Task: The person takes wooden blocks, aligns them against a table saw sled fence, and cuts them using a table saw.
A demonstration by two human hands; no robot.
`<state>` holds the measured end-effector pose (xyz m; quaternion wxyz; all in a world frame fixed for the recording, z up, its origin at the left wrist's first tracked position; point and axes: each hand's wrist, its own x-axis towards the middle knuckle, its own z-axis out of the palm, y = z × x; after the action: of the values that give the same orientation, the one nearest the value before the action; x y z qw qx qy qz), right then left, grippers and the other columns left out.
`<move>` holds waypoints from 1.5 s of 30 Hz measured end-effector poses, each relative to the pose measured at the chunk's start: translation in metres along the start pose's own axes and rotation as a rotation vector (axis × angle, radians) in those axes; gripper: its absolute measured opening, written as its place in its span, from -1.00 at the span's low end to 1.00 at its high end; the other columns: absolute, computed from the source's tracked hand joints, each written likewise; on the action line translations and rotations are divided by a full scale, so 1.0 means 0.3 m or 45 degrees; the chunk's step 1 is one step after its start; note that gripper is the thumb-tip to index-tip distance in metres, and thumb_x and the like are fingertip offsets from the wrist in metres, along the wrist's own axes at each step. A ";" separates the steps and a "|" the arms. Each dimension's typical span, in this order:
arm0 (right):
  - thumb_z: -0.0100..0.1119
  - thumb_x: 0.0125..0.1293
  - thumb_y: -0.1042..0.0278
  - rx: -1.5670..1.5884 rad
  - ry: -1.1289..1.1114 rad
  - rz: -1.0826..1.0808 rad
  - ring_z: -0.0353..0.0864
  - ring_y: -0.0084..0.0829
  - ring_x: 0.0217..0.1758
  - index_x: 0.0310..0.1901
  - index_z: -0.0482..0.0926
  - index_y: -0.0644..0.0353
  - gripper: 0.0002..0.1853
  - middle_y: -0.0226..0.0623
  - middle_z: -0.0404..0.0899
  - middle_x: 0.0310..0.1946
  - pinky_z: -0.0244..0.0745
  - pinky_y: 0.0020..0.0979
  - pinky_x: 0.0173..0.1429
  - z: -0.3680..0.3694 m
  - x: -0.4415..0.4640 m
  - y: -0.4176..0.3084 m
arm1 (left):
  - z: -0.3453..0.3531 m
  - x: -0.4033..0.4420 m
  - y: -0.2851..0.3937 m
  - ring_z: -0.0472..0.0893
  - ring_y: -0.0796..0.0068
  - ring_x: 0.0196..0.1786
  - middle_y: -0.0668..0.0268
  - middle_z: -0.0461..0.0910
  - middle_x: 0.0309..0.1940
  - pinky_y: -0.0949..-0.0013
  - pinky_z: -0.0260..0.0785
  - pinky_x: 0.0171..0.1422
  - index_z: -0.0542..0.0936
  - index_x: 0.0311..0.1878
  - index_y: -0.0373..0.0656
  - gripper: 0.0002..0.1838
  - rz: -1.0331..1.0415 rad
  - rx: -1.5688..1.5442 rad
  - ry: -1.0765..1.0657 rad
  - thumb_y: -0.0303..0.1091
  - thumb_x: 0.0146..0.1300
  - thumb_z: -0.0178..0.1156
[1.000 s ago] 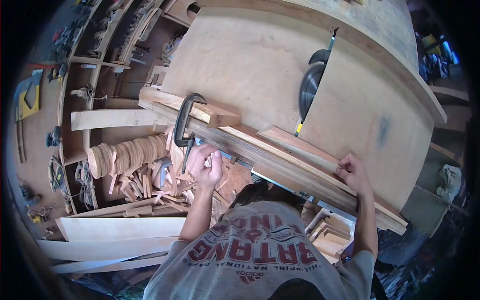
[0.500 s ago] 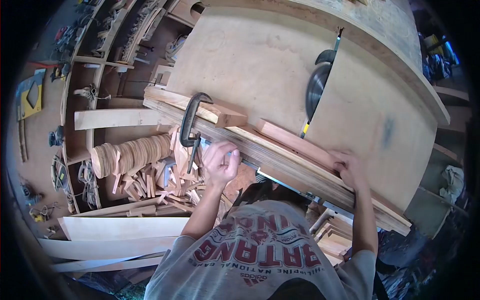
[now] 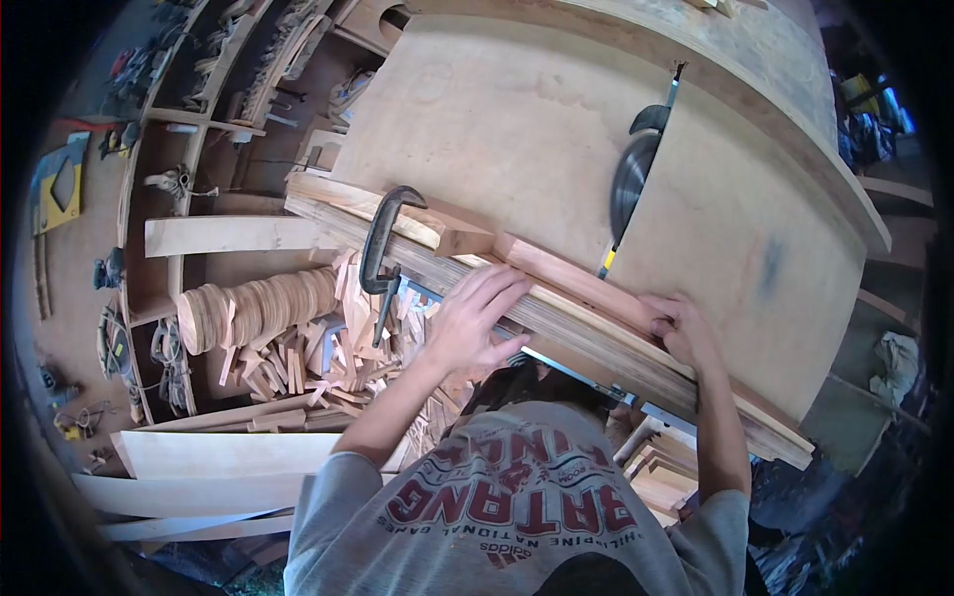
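Reddish wood makes up the one short strip (image 3: 581, 280) on the tabletop (image 3: 497, 129), lying along the inner side of one long laminated beam (image 3: 596, 333) at the near edge. The person's right hand (image 3: 686, 328) holds the strip's right end, thumb and fingers curled in on it. The left hand (image 3: 484, 308) is spread, its fingers laid together over the beam near the strip's left end and its thumb well apart from them; whether the thumb touches the beam cannot be told.

One dark C-clamp (image 3: 374, 248) grips the beam's left part, and one wooden block (image 3: 464, 238) ends just beside the strip. One round saw blade (image 3: 633, 184) stands in a slot beyond the strip, with one yellow mark (image 3: 608, 260) at the slot's near end. One row of stacked wooden discs (image 3: 258, 308), too tightly packed to count, lies at the left, near a pile of offcuts (image 3: 298, 368).

Upside down in view, the grey shirt (image 3: 517, 477) reads "BATANG" in large red letters, then "PHILIPPINE NATIONAL GAMES", partly creased, and "adidas" with its logo.
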<state>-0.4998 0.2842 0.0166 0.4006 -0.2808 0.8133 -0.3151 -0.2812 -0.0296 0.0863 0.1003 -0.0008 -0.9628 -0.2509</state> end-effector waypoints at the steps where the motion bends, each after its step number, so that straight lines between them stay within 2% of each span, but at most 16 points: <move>1: 0.24 0.27 0.60 -0.005 0.006 0.006 0.63 -0.02 0.03 0.28 0.72 0.06 -0.47 -0.04 0.67 -0.06 0.53 -0.15 0.23 0.006 0.004 0.011 | -0.007 0.031 -0.012 0.62 0.02 0.33 0.02 0.65 0.26 0.01 0.48 0.43 0.65 0.28 -0.25 -0.28 0.006 -0.007 0.003 -0.11 0.04 0.52; 3: 0.27 0.26 0.59 -0.034 -0.002 -0.029 0.65 -0.03 0.03 0.27 0.72 0.06 -0.48 -0.05 0.69 -0.08 0.55 -0.17 0.23 0.013 0.018 0.039 | -0.010 0.087 -0.040 0.39 -0.03 0.60 -0.02 0.39 0.56 -0.05 0.22 0.69 0.40 0.53 -0.27 0.10 0.023 0.071 -0.384 0.06 -0.07 0.57; 6: 0.31 0.26 0.57 -0.022 0.039 -0.036 0.68 -0.07 0.00 0.30 0.71 0.04 -0.46 -0.06 0.70 -0.10 0.58 -0.19 0.21 0.021 0.017 0.052 | 0.001 0.161 -0.083 0.32 -0.04 0.64 -0.02 0.29 0.64 -0.04 0.15 0.73 0.29 0.59 -0.31 0.27 0.021 0.113 -0.575 0.10 -0.18 0.63; 12: 0.46 0.19 0.53 0.249 0.231 0.111 0.74 -0.20 -0.03 -0.05 0.78 0.21 -0.74 -0.08 0.76 -0.11 0.64 -0.23 0.13 0.053 0.015 0.075 | -0.001 0.228 -0.070 0.48 -0.02 0.51 0.02 0.48 0.47 -0.03 0.29 0.64 0.44 0.47 -0.28 0.17 0.043 0.119 -0.720 0.04 -0.29 0.65; 15: 0.51 0.15 0.53 0.108 0.182 0.252 0.73 -0.26 -0.03 -0.18 0.73 0.26 -0.80 -0.14 0.76 -0.15 0.65 -0.26 0.10 0.021 0.007 0.050 | -0.020 0.265 -0.051 0.49 0.02 0.50 0.04 0.49 0.46 -0.02 0.28 0.66 0.44 0.47 -0.25 0.13 0.023 0.256 -0.875 -0.04 -0.29 0.61; 19: 0.51 0.21 0.43 0.169 0.201 0.296 0.71 -0.27 -0.06 -0.14 0.73 0.27 -0.78 -0.20 0.73 -0.24 0.64 -0.26 0.12 -0.012 -0.041 -0.017 | -0.009 0.258 -0.093 0.51 0.08 0.50 0.07 0.49 0.47 -0.02 0.24 0.68 0.41 0.50 -0.21 0.15 0.135 0.352 -0.919 -0.08 -0.30 0.59; 21: 0.46 0.31 0.34 -0.068 0.123 -0.007 0.73 -0.28 -0.03 0.17 0.69 0.26 -0.58 -0.10 0.78 -0.13 0.64 -0.29 0.09 -0.025 -0.072 0.005 | 0.003 0.261 -0.101 0.51 0.10 0.49 0.07 0.49 0.47 -0.03 0.22 0.69 0.39 0.51 -0.20 0.17 0.163 0.373 -0.929 -0.07 -0.30 0.60; 22: 0.46 0.31 0.34 -0.059 0.119 -0.002 0.73 -0.28 -0.03 0.17 0.69 0.26 -0.58 -0.10 0.78 -0.13 0.64 -0.29 0.09 -0.036 -0.102 -0.003 | 0.001 0.261 -0.100 0.51 0.10 0.50 0.08 0.48 0.48 -0.03 0.23 0.68 0.39 0.52 -0.19 0.17 0.145 0.372 -0.938 -0.08 -0.31 0.60; 24: 0.48 0.30 0.16 0.187 0.167 0.046 0.71 -0.12 0.22 0.40 0.57 0.23 -0.33 0.07 0.68 0.19 0.60 -0.23 0.30 -0.063 -0.183 -0.043 | -0.005 0.260 -0.095 0.51 0.11 0.50 0.08 0.48 0.48 -0.03 0.23 0.68 0.39 0.52 -0.19 0.17 0.119 0.366 -0.954 -0.09 -0.31 0.60; 27: 0.61 0.15 0.06 -0.306 0.177 -0.276 0.62 0.08 0.34 0.49 0.45 0.20 -0.11 0.11 0.44 0.47 0.54 -0.13 0.41 -0.059 -0.259 -0.080 | -0.005 0.275 -0.085 0.49 0.11 0.51 0.09 0.47 0.49 -0.02 0.23 0.68 0.38 0.52 -0.19 0.17 0.053 0.351 -0.998 -0.11 -0.31 0.61; 31: 0.71 -0.07 0.05 -0.492 0.025 -0.113 0.60 0.14 0.35 0.52 0.41 0.17 0.08 0.11 0.35 0.52 0.53 -0.06 0.46 -0.017 -0.247 -0.171 | -0.005 0.274 -0.084 0.50 0.09 0.50 0.08 0.47 0.49 0.01 0.27 0.66 0.38 0.52 -0.20 0.18 0.074 0.352 -0.977 -0.11 -0.31 0.62; 33: 0.69 -0.21 0.19 -0.513 0.004 -0.078 0.60 0.14 0.34 0.52 0.41 0.14 0.12 0.11 0.28 0.56 0.56 -0.04 0.43 0.002 -0.222 -0.170 | -0.010 0.262 -0.079 0.51 0.09 0.50 0.07 0.48 0.48 0.01 0.28 0.65 0.38 0.52 -0.22 0.18 0.073 0.367 -0.981 -0.10 -0.30 0.63; 36: 0.64 -0.30 0.25 -0.517 -0.118 0.009 0.54 0.14 0.42 0.50 0.46 0.16 0.13 0.07 0.24 0.60 0.52 -0.06 0.48 -0.005 -0.201 -0.177 | -0.040 0.184 -0.059 0.53 0.08 0.46 0.07 0.50 0.45 0.01 0.31 0.60 0.39 0.51 -0.23 0.14 0.284 0.405 -0.639 0.00 -0.20 0.64; 39: 0.60 -0.36 0.31 -0.471 -0.077 0.038 0.57 0.11 0.40 0.48 0.49 0.16 0.12 0.02 0.27 0.58 0.54 -0.08 0.48 0.004 -0.202 -0.185 | -0.069 0.009 -0.102 0.50 0.11 0.43 0.08 0.53 0.37 -0.03 0.28 0.55 0.50 0.46 -0.21 -0.10 0.617 0.321 0.406 0.26 0.25 0.41; 42: 0.55 -0.34 0.38 -0.516 -0.009 -0.013 0.61 0.07 0.36 0.43 0.54 0.14 0.05 0.04 0.31 0.54 0.61 -0.08 0.40 0.012 -0.206 -0.190 | 0.023 -0.056 -0.191 0.49 -0.08 0.43 -0.08 0.50 0.38 -0.06 0.27 0.56 0.42 0.50 -0.39 -0.04 -0.144 0.172 0.841 0.39 0.44 0.11; 45: 0.54 -0.35 0.39 -0.508 -0.012 -0.009 0.60 0.08 0.37 0.42 0.57 0.14 0.03 0.02 0.31 0.55 0.60 -0.09 0.41 0.014 -0.203 -0.192 | 0.101 -0.017 -0.285 0.51 -0.15 0.42 -0.14 0.51 0.40 -0.07 0.30 0.55 0.41 0.47 -0.48 0.02 -0.264 -0.130 0.913 0.45 0.50 -0.06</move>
<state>-0.4530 0.2892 0.0859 0.3396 -0.3591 0.8567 -0.1478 -0.2864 -0.0896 0.0182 0.4050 0.1795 -0.8478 -0.2916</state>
